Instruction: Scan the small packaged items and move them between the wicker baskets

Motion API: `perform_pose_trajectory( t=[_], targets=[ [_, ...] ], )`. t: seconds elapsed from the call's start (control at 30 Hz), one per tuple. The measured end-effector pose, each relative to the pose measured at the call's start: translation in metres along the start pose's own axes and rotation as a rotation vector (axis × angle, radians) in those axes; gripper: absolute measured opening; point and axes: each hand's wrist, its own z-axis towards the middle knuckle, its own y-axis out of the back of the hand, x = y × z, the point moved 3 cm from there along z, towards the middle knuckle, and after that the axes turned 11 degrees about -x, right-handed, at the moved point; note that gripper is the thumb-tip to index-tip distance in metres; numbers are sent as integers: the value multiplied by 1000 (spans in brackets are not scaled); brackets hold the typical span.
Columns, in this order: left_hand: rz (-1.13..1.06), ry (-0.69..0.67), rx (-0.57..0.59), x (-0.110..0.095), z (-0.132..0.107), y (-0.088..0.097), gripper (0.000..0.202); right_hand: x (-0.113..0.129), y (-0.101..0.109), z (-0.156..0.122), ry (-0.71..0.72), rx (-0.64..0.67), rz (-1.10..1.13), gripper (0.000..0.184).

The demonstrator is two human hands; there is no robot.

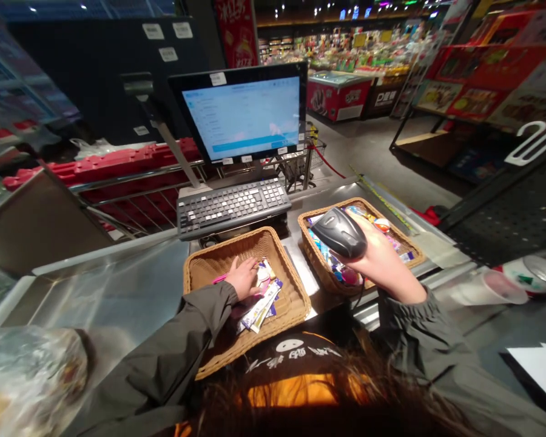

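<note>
My right hand [382,258] is wrapped round a black barcode scanner [340,232] above the right wicker basket [323,276]. Colourful small packaged items [316,241] lie in that basket, partly covered by the scanner and hand. My left hand [243,278] reaches into the left wicker basket [295,297], its fingers apart over a small heap of packets. White and purple stick packets [261,308] lie beside its fingertips. A thin pink item [219,278] shows at the back of the hand; I cannot tell whether it joins the pink piece by the fingers.
Behind the baskets stand a keyboard [234,205] and a lit monitor [248,115] on the metal counter [131,291]. A clear plastic bag [31,376] lies at the left. At the right are a plastic cup [494,288] and white paper [539,367].
</note>
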Motion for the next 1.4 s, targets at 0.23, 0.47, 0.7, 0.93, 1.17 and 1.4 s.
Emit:
perform_pose_trajectory(
  t=[0.23,0.47,0.7,0.93,1.17,1.4],
  targets=[
    [-133,-321,-234,-66,39,62,48,-43,49,-19,-227,-201,-63,59],
    [-200,-453,-266,-169,111,82,46,-63,71,-31,-272,-195,-109,61],
    [-150,-686,-197,-220,150,59,38,-80,82,-39,-304,-206,-92,63],
    [-143,-489,-250,-206,180,58,13,-95,85,-40,-342,-221,-74,62],
    [-200,-592,-257,-216,168,62,31,-103,80,-34,-305,-190,-44,66],
    [17,-549,-197,-234,171,44,27,-102,72,-33,-277,-186,-18,65]
  ],
)
